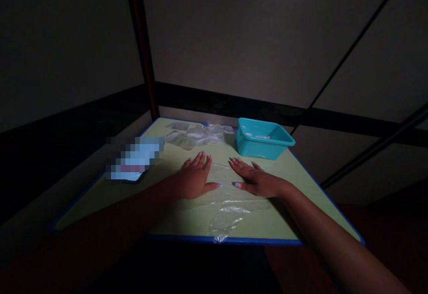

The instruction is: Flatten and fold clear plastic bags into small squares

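Observation:
A clear plastic bag (pixel 230 216) lies spread on the light green table, its near end reaching the front edge. My left hand (pixel 195 178) rests flat on the bag's left part, fingers stretched out and pointing away from me. On the right part lies my right hand (pixel 257 179), palm down with its fingers extended to the left. A gap separates the two thumbs. Neither hand grips anything. Some of the bag is hidden under my hands.
Crumpled clear plastic (pixel 200 135) lies toward the back of the table (pixel 310 204). A turquoise basin (pixel 262 147) stands at the back right, with something pale inside. A phone-like device (pixel 137 160), partly blurred out, is at the left edge. Walls rise behind.

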`<move>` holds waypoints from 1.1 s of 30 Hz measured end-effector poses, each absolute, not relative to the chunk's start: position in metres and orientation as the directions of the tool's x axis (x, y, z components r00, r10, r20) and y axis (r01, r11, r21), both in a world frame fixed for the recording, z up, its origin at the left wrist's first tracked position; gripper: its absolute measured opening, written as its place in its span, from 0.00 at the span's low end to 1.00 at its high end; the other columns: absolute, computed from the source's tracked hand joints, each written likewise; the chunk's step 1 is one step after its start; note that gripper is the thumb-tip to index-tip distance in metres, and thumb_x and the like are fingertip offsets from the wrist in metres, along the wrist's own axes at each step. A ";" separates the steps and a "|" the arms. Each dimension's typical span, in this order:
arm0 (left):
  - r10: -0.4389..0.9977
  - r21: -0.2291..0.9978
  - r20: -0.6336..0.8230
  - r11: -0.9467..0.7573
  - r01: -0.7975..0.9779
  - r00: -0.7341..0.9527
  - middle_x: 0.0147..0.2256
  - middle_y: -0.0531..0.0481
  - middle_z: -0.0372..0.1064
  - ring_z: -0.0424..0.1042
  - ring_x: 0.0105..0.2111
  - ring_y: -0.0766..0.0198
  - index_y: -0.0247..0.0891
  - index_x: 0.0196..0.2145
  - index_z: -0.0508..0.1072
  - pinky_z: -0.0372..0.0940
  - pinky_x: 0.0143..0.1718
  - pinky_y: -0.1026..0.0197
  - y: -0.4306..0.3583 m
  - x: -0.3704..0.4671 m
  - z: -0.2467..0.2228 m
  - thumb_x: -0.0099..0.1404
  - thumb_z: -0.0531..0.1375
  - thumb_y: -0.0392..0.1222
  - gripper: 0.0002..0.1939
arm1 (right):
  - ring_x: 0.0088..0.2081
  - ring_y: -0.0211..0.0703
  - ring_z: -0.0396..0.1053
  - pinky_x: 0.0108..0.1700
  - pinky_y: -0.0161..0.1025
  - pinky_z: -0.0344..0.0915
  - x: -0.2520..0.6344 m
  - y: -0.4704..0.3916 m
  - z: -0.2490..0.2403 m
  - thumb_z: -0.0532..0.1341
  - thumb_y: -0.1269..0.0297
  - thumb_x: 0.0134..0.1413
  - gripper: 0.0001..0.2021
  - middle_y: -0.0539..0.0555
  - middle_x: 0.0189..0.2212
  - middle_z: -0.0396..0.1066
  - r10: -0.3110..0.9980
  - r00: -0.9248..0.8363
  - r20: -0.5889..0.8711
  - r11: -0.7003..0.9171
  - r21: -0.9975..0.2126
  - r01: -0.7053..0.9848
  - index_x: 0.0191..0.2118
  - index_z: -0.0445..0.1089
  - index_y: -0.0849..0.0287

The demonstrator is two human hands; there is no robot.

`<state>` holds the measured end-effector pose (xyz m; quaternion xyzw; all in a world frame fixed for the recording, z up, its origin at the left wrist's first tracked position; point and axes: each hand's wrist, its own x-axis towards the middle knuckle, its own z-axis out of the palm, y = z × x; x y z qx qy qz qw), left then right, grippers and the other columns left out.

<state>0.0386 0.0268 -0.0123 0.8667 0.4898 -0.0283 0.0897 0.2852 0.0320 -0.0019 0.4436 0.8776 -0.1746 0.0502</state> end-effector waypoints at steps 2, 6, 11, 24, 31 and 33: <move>0.848 0.116 -0.134 -0.501 0.858 0.513 0.64 0.23 0.30 0.31 0.65 0.43 0.21 0.65 0.39 0.41 0.61 0.40 0.028 0.038 -0.013 0.64 0.44 0.65 0.48 | 0.67 0.53 0.28 0.61 0.67 0.31 0.289 0.033 -0.001 0.49 0.47 0.61 0.36 0.58 0.68 0.28 0.758 -0.601 -0.253 0.542 -0.266 0.797 0.68 0.30 0.52; 0.841 0.087 -0.110 -0.524 0.848 0.530 0.64 0.21 0.34 0.34 0.65 0.41 0.25 0.66 0.42 0.42 0.60 0.40 0.025 0.036 -0.013 0.65 0.46 0.63 0.44 | 0.67 0.55 0.28 0.61 0.67 0.32 0.302 0.035 0.001 0.48 0.44 0.60 0.38 0.59 0.68 0.28 0.767 -0.583 -0.268 0.517 -0.279 0.809 0.68 0.30 0.54; 0.830 0.049 -0.030 -0.555 0.830 0.557 0.64 0.27 0.39 0.37 0.65 0.40 0.34 0.65 0.48 0.44 0.59 0.37 0.024 0.035 -0.014 0.66 0.47 0.60 0.38 | 0.67 0.55 0.28 0.62 0.64 0.35 0.317 0.040 -0.003 0.48 0.42 0.59 0.41 0.60 0.67 0.27 0.815 -0.508 -0.279 0.450 -0.248 0.858 0.68 0.30 0.58; 0.707 0.138 -0.040 -0.697 0.704 0.707 0.65 0.37 0.39 0.42 0.65 0.51 0.35 0.65 0.46 0.42 0.61 0.37 0.029 0.033 -0.019 0.68 0.46 0.56 0.35 | 0.63 0.52 0.51 0.63 0.61 0.40 0.301 0.037 0.005 0.52 0.55 0.61 0.27 0.59 0.63 0.52 0.830 -0.558 0.012 0.524 -0.364 0.770 0.63 0.54 0.57; 0.712 0.148 -0.080 -0.684 0.715 0.698 0.65 0.36 0.37 0.40 0.65 0.50 0.34 0.66 0.44 0.42 0.60 0.36 0.026 0.034 -0.011 0.67 0.46 0.55 0.35 | 0.45 0.49 0.70 0.47 0.44 0.64 0.311 0.042 0.008 0.52 0.62 0.61 0.15 0.60 0.42 0.74 0.868 -0.443 0.225 0.497 -0.358 0.791 0.43 0.74 0.61; 0.716 0.152 -0.096 -0.676 0.721 0.691 0.65 0.36 0.36 0.39 0.65 0.50 0.33 0.66 0.44 0.41 0.60 0.35 0.026 0.034 -0.011 0.67 0.47 0.55 0.36 | 0.42 0.48 0.70 0.44 0.42 0.64 0.313 0.046 0.004 0.53 0.69 0.58 0.13 0.61 0.40 0.73 0.864 -0.409 0.295 0.493 -0.330 0.805 0.42 0.74 0.63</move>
